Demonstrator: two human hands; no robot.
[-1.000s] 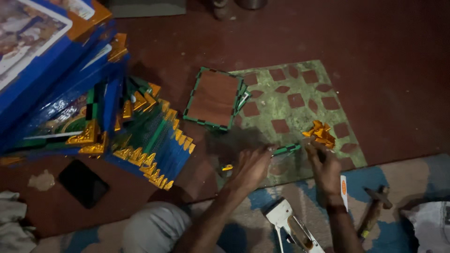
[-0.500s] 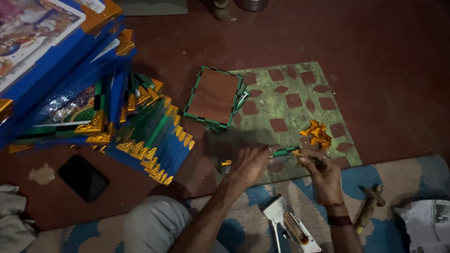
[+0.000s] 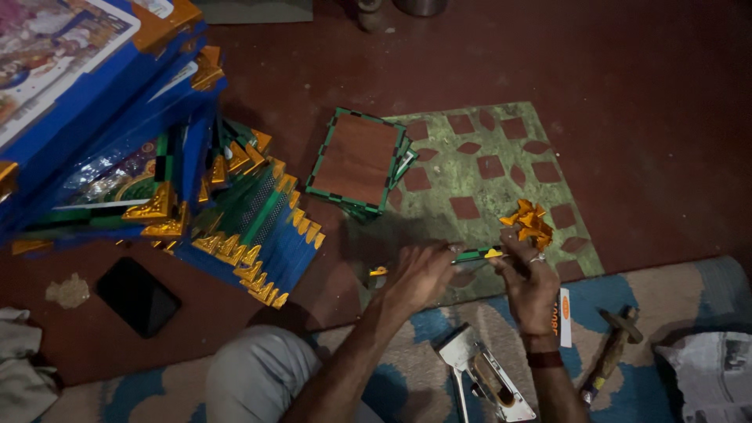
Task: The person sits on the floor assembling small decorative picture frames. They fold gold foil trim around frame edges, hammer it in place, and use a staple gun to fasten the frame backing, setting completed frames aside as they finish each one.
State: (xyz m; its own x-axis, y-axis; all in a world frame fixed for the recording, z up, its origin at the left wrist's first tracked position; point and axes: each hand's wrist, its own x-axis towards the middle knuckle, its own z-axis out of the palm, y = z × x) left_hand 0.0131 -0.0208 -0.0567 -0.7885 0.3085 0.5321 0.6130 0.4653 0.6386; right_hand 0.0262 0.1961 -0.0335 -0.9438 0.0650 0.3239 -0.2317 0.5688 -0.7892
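Both hands hold 1 green frame strip [image 3: 468, 255] low over the green mat [image 3: 501, 184]: left hand [image 3: 419, 276] grip clamped on it, right hand [image 3: 531, 280] grip pinching its gold-cornered end, near the gold corner pile [image 3: 529, 222].

Single head view, looking steeply down at the floor [image 3: 642, 70] from above the person's lap. Hands [image 3: 470, 274] sit lower centre of the frame, fairly near; frame stack fills the upper left. No second view.

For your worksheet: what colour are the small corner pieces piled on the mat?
Shiny gold-orange corner pieces, head view.
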